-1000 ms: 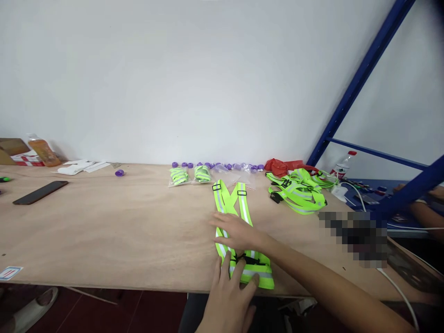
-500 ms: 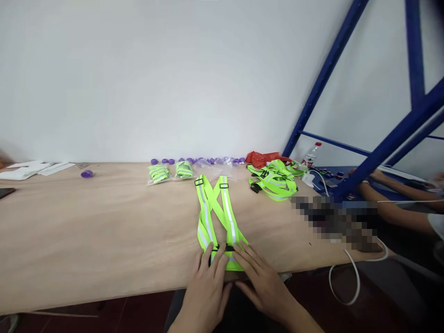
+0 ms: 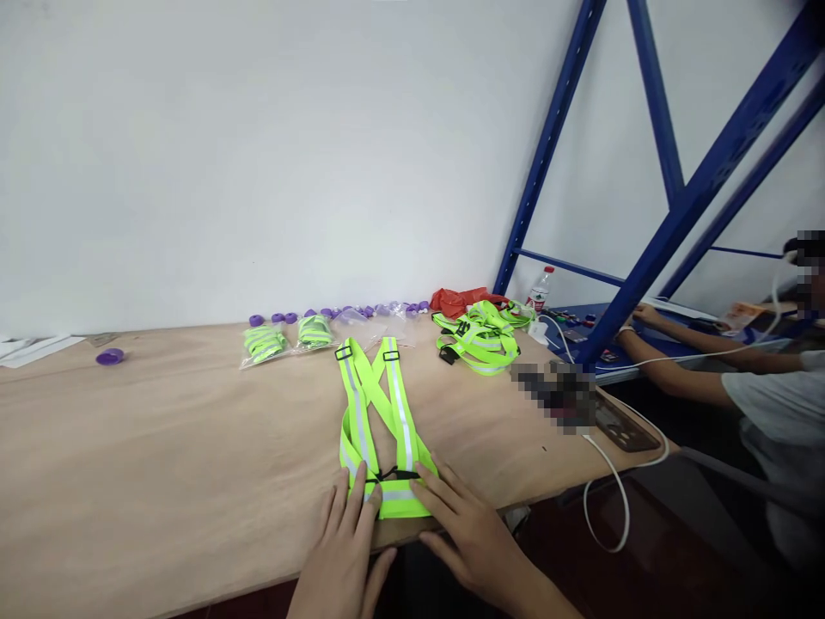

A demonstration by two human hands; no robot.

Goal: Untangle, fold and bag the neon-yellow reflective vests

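Note:
A neon-green reflective vest (image 3: 403, 411) made of straps lies flat on the wooden table (image 3: 193, 464), its two shoulder straps crossing toward the wall. Black buckles show at the strap tops, and a black clip piece sits above the waist band. My left hand (image 3: 341, 537) rests with outstretched fingers on the band's left end. On the right end lie the fingers of my right hand (image 3: 470, 529), also stretched out. The band shows between both hands; its ends are partly hidden under the fingers.
Two clear bags (image 3: 265, 342) of folded green straps lie near the wall, beside a row of purple rolls. A heap of loose green vests (image 3: 480, 340) and red plastic (image 3: 461, 301) are to the right. Blue metal posts (image 3: 547, 155), a bottle (image 3: 540, 288), a phone (image 3: 625, 423) and another person's arms are beyond.
The view has turned to the right, bringing more of the other person into sight. My hands have moved slightly apart, uncovering more of the waist band.

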